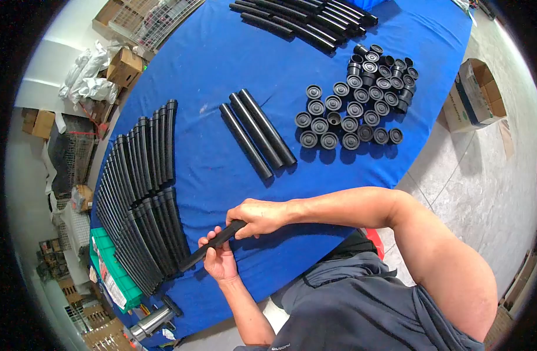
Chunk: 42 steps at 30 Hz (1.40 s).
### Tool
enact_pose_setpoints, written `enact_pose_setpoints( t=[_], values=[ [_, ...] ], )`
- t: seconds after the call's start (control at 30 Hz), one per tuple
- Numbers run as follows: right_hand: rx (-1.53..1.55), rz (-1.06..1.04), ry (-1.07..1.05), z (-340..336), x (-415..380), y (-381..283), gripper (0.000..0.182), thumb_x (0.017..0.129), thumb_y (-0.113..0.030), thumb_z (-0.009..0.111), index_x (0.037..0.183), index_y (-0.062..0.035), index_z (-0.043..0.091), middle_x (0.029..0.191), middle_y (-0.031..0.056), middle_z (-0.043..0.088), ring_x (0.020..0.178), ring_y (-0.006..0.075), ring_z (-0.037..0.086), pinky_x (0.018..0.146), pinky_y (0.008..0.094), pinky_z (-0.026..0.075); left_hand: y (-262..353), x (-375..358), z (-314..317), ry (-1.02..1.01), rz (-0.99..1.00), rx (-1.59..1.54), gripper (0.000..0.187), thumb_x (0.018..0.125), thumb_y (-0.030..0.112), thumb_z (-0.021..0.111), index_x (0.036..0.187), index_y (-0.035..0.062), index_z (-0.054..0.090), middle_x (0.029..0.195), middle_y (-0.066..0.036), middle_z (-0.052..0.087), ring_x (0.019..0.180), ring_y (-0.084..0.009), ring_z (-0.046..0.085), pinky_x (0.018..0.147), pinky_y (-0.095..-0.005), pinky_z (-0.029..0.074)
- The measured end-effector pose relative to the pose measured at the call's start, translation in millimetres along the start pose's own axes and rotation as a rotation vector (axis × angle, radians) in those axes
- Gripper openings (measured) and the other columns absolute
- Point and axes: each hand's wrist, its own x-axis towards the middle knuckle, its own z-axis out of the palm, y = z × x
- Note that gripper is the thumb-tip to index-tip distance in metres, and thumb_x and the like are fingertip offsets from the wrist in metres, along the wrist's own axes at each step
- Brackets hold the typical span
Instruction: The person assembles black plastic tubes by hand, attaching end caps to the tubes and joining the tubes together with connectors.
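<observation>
Both hands gripped one black tube (213, 245): the right hand (258, 217) clamped its far end, the left hand (220, 259) its middle, near the counter (210, 64) edge; probably awaiting a cap (314, 92).

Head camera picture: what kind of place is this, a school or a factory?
Most likely a small factory or workshop. A blue table holds rows of black tubes and many black caps, cardboard boxes sit on the floor, and both hands hold one tube.
</observation>
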Motion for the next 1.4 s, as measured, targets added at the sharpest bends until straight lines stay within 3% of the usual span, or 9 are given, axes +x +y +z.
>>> enact_pose_setpoints(
  t=[0.03, 0.13, 0.23, 0.33, 1.03, 1.13, 1.23, 1.33, 1.4],
  values=[
    [-0.015, 0.013, -0.001, -0.5, -0.3, -1.1, 0.029, 0.089, -0.015, 0.07, 0.109, 0.0036, 0.061, 0.075, 0.0145, 0.067, 0.067, 0.027, 0.069, 0.063, 0.0395, 0.054, -0.3, 0.6, 0.8, 0.01, 0.001, -0.003, 0.03, 0.09, -0.005, 0.068, 0.118, 0.0009, 0.062, 0.133, -0.022, 0.063, 0.135, -0.0394, 0.052, 0.116, -0.0536, 0.044],
    [-0.293, -0.48, 0.359, 12.3, 6.4, 15.3, 0.028, 0.083, -0.017, 0.074, 0.101, 0.0012, 0.064, 0.081, 0.019, 0.069, 0.078, 0.0369, 0.07, 0.07, 0.0453, 0.056, -3.9, 4.2, 14.4, 0.085, 0.007, 0.017, 0.029, 0.089, -0.003, 0.07, 0.116, 0.002, 0.061, 0.132, -0.023, 0.064, 0.132, -0.0395, 0.055, 0.115, -0.0537, 0.045],
    [-0.304, -0.404, 0.284, 11.1, 2.0, 15.8, 0.028, 0.081, -0.018, 0.075, 0.099, 0.0008, 0.064, 0.088, 0.022, 0.068, 0.089, 0.0431, 0.067, 0.078, 0.0491, 0.053, -3.2, 2.5, 6.5, 0.082, 0.019, 0.04, 0.03, 0.089, -0.001, 0.071, 0.116, 0.0026, 0.06, 0.131, -0.023, 0.064, 0.131, -0.0403, 0.056, 0.114, -0.0542, 0.045],
    [-0.195, -0.241, 0.135, 3.2, 1.3, 7.3, 0.028, 0.082, -0.019, 0.074, 0.098, 0.0019, 0.064, 0.088, 0.0223, 0.068, 0.089, 0.0434, 0.067, 0.077, 0.0505, 0.052, -3.3, 1.9, 5.7, 0.054, 0.028, 0.081, 0.031, 0.089, 0.0, 0.072, 0.117, 0.0028, 0.06, 0.13, -0.024, 0.064, 0.131, -0.041, 0.056, 0.114, -0.0547, 0.045],
    [-0.153, -0.252, 0.218, 14.0, 3.2, 17.3, 0.028, 0.083, -0.021, 0.072, 0.098, 0.0018, 0.066, 0.084, 0.0223, 0.069, 0.083, 0.0427, 0.068, 0.073, 0.0509, 0.051, -3.5, -1.0, 8.1, 0.001, 0.028, 0.128, 0.031, 0.092, -0.001, 0.068, 0.122, 0.0022, 0.061, 0.132, -0.023, 0.063, 0.13, -0.0406, 0.056, 0.113, -0.0536, 0.047],
    [-0.175, -0.224, 0.176, 11.4, 0.8, 14.0, 0.03, 0.085, -0.017, 0.073, 0.105, 0.0032, 0.065, 0.089, 0.021, 0.068, 0.087, 0.0406, 0.068, 0.075, 0.0486, 0.052, -3.0, -0.7, 4.7, 0.0, 0.023, 0.122, 0.031, 0.092, 0.0, 0.068, 0.122, 0.002, 0.062, 0.133, -0.022, 0.063, 0.131, -0.0402, 0.056, 0.114, -0.0536, 0.046],
    [-0.286, -0.301, 0.23, 12.6, 2.8, 19.6, 0.03, 0.085, -0.016, 0.073, 0.107, 0.002, 0.064, 0.093, 0.0205, 0.067, 0.09, 0.0401, 0.067, 0.074, 0.0488, 0.052, -3.8, 1.2, 6.6, 0.021, 0.023, 0.104, 0.031, 0.092, 0.0, 0.068, 0.123, 0.0016, 0.062, 0.134, -0.022, 0.063, 0.133, -0.0397, 0.054, 0.115, -0.0535, 0.045],
    [-0.376, -0.395, 0.295, 14.0, 5.9, 23.0, 0.023, 0.084, -0.019, 0.072, 0.094, -0.0006, 0.063, 0.09, 0.0201, 0.066, 0.089, 0.0414, 0.066, 0.073, 0.0505, 0.053, -3.1, 2.3, 4.2, 0.035, 0.008, 0.025, 0.033, 0.093, 0.001, 0.068, 0.125, 0.0014, 0.06, 0.135, -0.022, 0.062, 0.135, -0.0392, 0.052, 0.116, -0.0531, 0.043],
    [-0.352, -0.418, 0.259, 11.8, 4.4, 18.9, 0.025, 0.084, -0.019, 0.073, 0.097, -0.0008, 0.062, 0.09, 0.02, 0.066, 0.089, 0.0412, 0.066, 0.074, 0.0503, 0.053, -1.7, 2.1, 2.5, 0.018, -0.001, 0.002, 0.034, 0.093, 0.002, 0.069, 0.126, 0.0015, 0.06, 0.136, -0.021, 0.061, 0.135, -0.0388, 0.052, 0.117, -0.0528, 0.043]
  ],
)
